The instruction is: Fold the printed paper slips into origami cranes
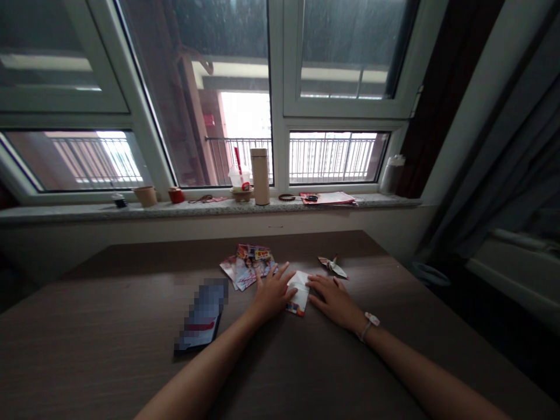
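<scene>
A small folded piece of paper [300, 294], white with a coloured patch at its near end, lies flat on the table between my hands. My left hand [271, 294] rests at its left side with fingers spread and the thumb touching the paper. From the right, my right hand [335, 300] reaches its fingertips to the paper's edge, fingers apart. Beyond my right hand sits a folded paper crane [333, 266]. Several glossy printed sheets [249, 268] are fanned out just past my left hand.
Left of my left forearm a phone [203, 315] lies on the brown table [109, 326], its screen blurred out. Along the windowsill [210, 209] stand a tan flask [260, 178], a paper cup [145, 196], a drink cup with a red straw [239, 177], scissors [308, 198] and a bottle [392, 175].
</scene>
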`<move>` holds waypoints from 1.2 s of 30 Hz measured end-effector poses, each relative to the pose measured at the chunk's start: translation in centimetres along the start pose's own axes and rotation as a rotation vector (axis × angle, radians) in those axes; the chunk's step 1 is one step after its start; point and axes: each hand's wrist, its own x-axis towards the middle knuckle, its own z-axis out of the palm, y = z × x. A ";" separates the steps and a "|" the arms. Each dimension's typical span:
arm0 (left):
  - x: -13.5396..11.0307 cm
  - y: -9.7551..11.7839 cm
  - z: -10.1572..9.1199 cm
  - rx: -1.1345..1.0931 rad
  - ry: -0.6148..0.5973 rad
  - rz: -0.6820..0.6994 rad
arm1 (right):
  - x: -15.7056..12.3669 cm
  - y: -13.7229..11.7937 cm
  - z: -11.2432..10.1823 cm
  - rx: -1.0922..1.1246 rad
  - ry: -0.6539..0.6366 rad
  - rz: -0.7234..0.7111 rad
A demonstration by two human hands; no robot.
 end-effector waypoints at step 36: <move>0.3 -0.6 0.3 -0.194 0.023 0.039 | 0.8 1.6 1.2 0.159 0.259 -0.246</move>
